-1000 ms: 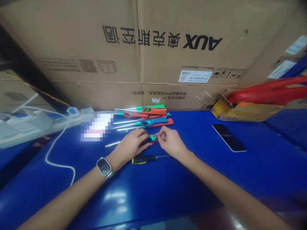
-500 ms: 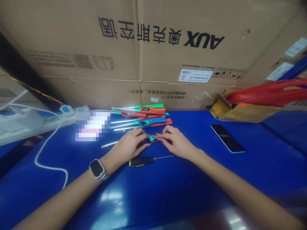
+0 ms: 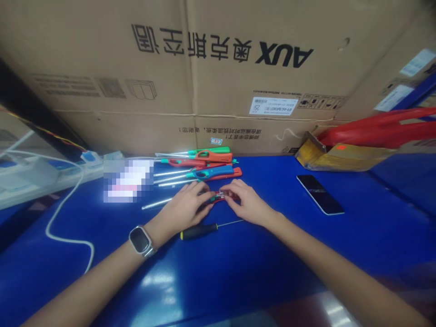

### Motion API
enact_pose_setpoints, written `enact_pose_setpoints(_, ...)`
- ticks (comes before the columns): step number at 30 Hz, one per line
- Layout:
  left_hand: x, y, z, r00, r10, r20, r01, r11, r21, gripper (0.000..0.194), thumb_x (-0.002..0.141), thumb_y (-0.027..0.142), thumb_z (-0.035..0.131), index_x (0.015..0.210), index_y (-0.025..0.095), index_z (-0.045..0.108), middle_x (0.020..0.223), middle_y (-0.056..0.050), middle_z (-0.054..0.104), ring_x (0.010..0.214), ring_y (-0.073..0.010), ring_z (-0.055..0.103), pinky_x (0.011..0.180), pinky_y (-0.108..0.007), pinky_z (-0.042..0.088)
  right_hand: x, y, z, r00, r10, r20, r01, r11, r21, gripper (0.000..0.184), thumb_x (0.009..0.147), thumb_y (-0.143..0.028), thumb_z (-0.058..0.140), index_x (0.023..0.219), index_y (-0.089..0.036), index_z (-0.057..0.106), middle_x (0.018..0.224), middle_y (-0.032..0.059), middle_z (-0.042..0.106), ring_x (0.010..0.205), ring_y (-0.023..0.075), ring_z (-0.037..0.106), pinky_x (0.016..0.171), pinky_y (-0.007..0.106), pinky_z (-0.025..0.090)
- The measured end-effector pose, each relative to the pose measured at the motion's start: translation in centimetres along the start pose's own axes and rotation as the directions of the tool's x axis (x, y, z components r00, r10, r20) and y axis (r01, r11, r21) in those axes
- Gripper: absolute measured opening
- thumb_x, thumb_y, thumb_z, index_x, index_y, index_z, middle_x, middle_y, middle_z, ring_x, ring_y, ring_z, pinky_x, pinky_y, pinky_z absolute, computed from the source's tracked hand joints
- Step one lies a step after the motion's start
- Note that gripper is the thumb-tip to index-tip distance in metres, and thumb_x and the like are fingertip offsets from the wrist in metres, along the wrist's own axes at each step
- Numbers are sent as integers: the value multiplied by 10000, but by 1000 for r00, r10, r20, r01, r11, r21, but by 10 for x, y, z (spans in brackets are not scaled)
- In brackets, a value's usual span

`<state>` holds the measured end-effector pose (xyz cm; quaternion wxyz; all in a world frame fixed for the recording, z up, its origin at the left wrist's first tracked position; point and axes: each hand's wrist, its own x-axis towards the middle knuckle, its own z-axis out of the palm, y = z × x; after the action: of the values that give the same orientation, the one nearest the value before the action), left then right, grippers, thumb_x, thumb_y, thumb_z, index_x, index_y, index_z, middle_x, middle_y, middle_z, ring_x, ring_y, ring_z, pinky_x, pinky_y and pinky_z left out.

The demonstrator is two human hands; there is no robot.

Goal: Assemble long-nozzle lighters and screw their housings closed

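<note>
Between my two hands lies a red long-nosed gas lighter (image 3: 222, 195), its casing opened so that small inner parts show; its metal tube sticks out to the left. My left hand (image 3: 189, 202), with a watch (image 3: 140, 240) on the wrist, is closed around the lighter's body near the tube. From the other side my right hand (image 3: 250, 203) pinches at the inner parts; what sits between its fingertips is too small to make out. Just below the hands rests a black and yellow screwdriver (image 3: 199, 231), its shaft pointing right.
Several more lighters, among them a blue one (image 3: 218, 171) and a green one (image 3: 218, 150), lie behind my hands. A phone (image 3: 320, 194) and a yellow-taped box (image 3: 347, 159) are at right. A white cable (image 3: 68, 238) and power strip (image 3: 112, 159) are at left. Behind stands a large carton (image 3: 218, 91).
The view has shifted slightly. My right hand's fingers have moved a little closer over the lighter's inner parts, while my left hand keeps its hold.
</note>
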<state>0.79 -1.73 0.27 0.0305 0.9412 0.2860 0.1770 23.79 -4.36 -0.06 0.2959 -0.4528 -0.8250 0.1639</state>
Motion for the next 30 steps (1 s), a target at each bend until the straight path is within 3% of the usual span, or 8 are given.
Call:
enact_pose_setpoints(4, -1, -1, 1, 1000, 8, -6, -8, 1000, 25, 281, 989, 279, 464, 1195, 183, 629, 1110, -110, 585, 1057, -257, 558, 925, -438, 497, 0, -2, 2, 999, 11, -43, -10, 1000, 28, 55, 939, -215, 570, 946, -190, 619, 880, 27, 614, 844, 161, 552, 771, 288, 447)
enact_pose_setpoints(9, -1, 0, 1, 1000, 4, -13, -4, 1000, 24, 282, 995, 293, 453, 1184, 188, 635, 1118, -107, 589, 1050, -251, 560, 924, -443, 497, 3, -2, 8, 995, 65, -77, -67, 997, -28, 113, 923, -171, 573, 814, -195, 590, 795, 8, 611, 812, 160, 533, 729, 279, 411)
enact_pose_setpoints(16, -1, 0, 1, 999, 2, -33, -2, 1000, -16, 269, 988, 282, 471, 1175, 202, 647, 1094, -101, 600, 1039, -247, 566, 911, -433, 497, 6, -1, 7, 984, 157, -86, -150, 985, 81, 92, 860, -122, 619, 798, -190, 620, 761, -6, 601, 719, 136, 535, 670, 259, 418)
enact_pose_setpoints(20, -2, 0, 2, 1000, 3, -17, -2, 1000, 16, 274, 985, 272, 472, 1190, 197, 637, 1110, -105, 592, 1051, -255, 556, 914, -436, 489, 3, 0, 1, 994, 100, -46, -97, 994, 57, 104, 890, -130, 597, 819, -189, 644, 790, 6, 603, 762, 144, 550, 694, 267, 434)
enact_pose_setpoints(25, -2, 1, 0, 1000, -7, 7, 7, 1000, 20, 305, 989, 278, 469, 1243, 202, 619, 1124, -109, 589, 1057, -259, 550, 917, -432, 473, 0, -5, -7, 999, 13, 45, -8, 995, -97, 128, 942, -162, 538, 887, -182, 652, 879, 44, 603, 867, 177, 563, 774, 304, 452)
enact_pose_setpoints(30, -2, 3, -1, 1000, -9, 1, 9, 999, 41, 304, 999, 305, 457, 1243, 215, 615, 1115, -98, 606, 1059, -256, 554, 924, -432, 448, 1, -13, -11, 997, 23, 74, -11, 989, -149, 106, 881, -118, 549, 866, -186, 629, 856, 37, 587, 822, 174, 563, 755, 305, 442)
